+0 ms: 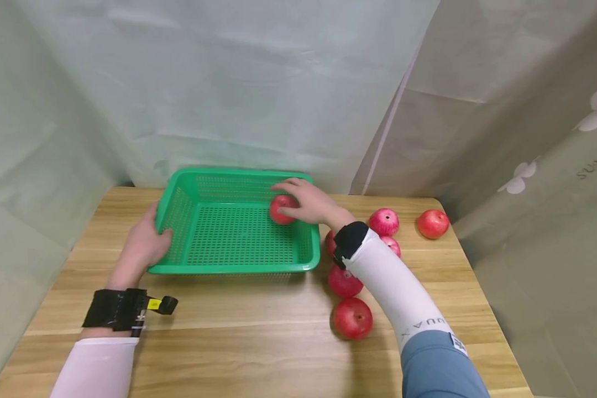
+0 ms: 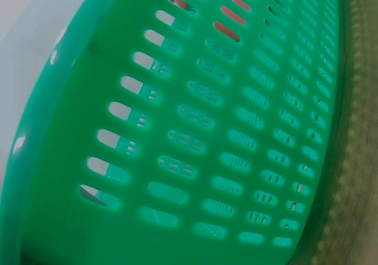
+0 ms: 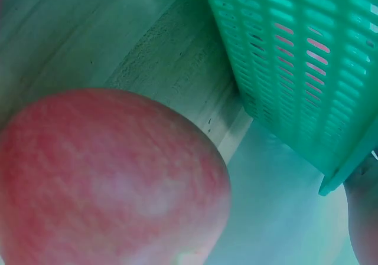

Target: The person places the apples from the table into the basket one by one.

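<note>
A green perforated plastic basket [image 1: 234,269] sits on the wooden table. My left hand [image 1: 146,243] grips its left rim, with the thumb over the inner side. Inside the basket's right end, my right hand [image 1: 308,202] holds a red apple [image 1: 282,209] between thumb and fingers. The left wrist view is filled by the basket's slotted side [image 2: 59,159], with red glimpsed through some slots. In the right wrist view, a large apple [image 3: 112,176] lies close to the camera outside the basket wall [image 3: 283,70]; the held apple is mostly hidden there.
Several other apples lie right of the basket, including a front one [image 1: 352,319], a back one [image 1: 384,222] and one near the table's right edge [image 1: 433,224]. My right forearm passes over this group. Pale sheeting [image 1: 258,83] hangs behind and beside the table [image 1: 249,342].
</note>
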{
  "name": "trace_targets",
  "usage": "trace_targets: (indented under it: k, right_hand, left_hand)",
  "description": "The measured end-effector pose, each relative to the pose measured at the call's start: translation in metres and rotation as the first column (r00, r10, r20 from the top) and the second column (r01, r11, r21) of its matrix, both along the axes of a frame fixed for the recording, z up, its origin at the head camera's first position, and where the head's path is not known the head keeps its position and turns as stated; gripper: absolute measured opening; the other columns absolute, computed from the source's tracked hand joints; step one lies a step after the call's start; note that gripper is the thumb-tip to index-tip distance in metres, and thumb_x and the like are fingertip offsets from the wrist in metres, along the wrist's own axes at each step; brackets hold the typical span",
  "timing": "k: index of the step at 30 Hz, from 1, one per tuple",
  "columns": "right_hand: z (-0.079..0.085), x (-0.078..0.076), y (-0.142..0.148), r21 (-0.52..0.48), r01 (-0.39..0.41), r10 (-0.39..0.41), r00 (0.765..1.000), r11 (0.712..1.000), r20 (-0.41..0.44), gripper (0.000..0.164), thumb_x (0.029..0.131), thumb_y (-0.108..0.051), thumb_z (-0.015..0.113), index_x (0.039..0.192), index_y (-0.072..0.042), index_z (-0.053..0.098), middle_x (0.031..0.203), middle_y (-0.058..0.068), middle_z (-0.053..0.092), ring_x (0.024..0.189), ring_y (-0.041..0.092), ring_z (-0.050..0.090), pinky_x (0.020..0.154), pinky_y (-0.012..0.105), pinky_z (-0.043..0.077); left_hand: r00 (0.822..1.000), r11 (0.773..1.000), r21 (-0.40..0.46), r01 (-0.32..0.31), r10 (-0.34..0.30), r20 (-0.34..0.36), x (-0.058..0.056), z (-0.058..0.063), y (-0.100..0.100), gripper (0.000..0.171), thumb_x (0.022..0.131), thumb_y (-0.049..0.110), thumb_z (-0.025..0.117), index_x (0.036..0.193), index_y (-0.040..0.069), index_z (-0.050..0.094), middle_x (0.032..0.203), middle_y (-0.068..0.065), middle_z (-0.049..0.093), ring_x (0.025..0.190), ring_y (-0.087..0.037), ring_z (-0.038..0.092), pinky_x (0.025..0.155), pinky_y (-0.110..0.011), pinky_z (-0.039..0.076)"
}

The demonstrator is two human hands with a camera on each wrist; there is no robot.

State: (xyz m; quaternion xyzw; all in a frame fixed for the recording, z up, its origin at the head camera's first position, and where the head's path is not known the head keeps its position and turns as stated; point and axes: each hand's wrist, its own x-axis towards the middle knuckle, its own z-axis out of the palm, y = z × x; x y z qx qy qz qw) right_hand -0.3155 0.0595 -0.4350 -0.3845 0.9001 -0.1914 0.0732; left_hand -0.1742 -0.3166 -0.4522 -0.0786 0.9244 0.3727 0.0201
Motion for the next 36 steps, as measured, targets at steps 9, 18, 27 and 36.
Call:
trace_targets:
  k: [9, 18, 27, 36]
  right_hand:
    - [0.003, 0.003, 0.011, -0.064, -0.017, 0.015, 1.000, 0.998, -0.020, 0.058, 0.105, -0.037, 0.070, 0.158, -0.022, 0.053, 0.162, 0.004, 0.047, 0.152, 0.024, 0.038, 0.122, 0.043, 0.034]
    - [0.008, 0.008, 0.024, -0.097, 0.006, -0.007, 1.000, 0.995, -0.012, 0.058, 0.104, -0.033, 0.071, 0.158, -0.019, 0.054, 0.162, 0.003, 0.047, 0.151, 0.025, 0.039, 0.122, 0.046, 0.034]
    - [0.013, 0.011, 0.038, -0.108, 0.027, -0.025, 1.000, 0.994, 0.018, 0.059, 0.103, -0.029, 0.073, 0.158, -0.021, 0.053, 0.163, 0.006, 0.045, 0.152, 0.025, 0.038, 0.123, 0.048, 0.033]
    - [0.016, 0.011, 0.056, -0.092, 0.062, -0.057, 0.997, 0.994, 0.056, 0.062, 0.103, -0.033, 0.072, 0.160, -0.021, 0.051, 0.165, 0.007, 0.042, 0.153, 0.026, 0.035, 0.122, 0.051, 0.033]
  left_hand:
    - [1.000, 1.000, -0.013, 0.002, -0.002, 0.003, -0.002, -0.001, -0.001, 0.076, 0.108, 0.008, 0.048, 0.170, -0.002, 0.006, 0.140, -0.048, 0.046, 0.092, -0.044, 0.062, 0.063, -0.039, 0.051]
    - [1.000, 1.000, -0.023, 0.002, -0.002, 0.000, -0.006, -0.003, -0.001, 0.075, 0.108, 0.009, 0.048, 0.169, -0.003, 0.006, 0.138, -0.048, 0.047, 0.089, -0.043, 0.063, 0.062, -0.038, 0.050]
    - [1.000, 1.000, -0.026, -0.002, 0.002, 0.001, -0.008, -0.005, -0.006, 0.076, 0.108, 0.008, 0.048, 0.169, -0.003, 0.004, 0.139, -0.049, 0.045, 0.091, -0.045, 0.061, 0.062, -0.039, 0.050]
    - [1.000, 1.000, -0.023, -0.013, 0.014, 0.018, -0.009, -0.001, -0.006, 0.078, 0.108, 0.010, 0.048, 0.169, -0.003, 0.001, 0.140, -0.049, 0.044, 0.092, -0.046, 0.061, 0.065, -0.042, 0.052]
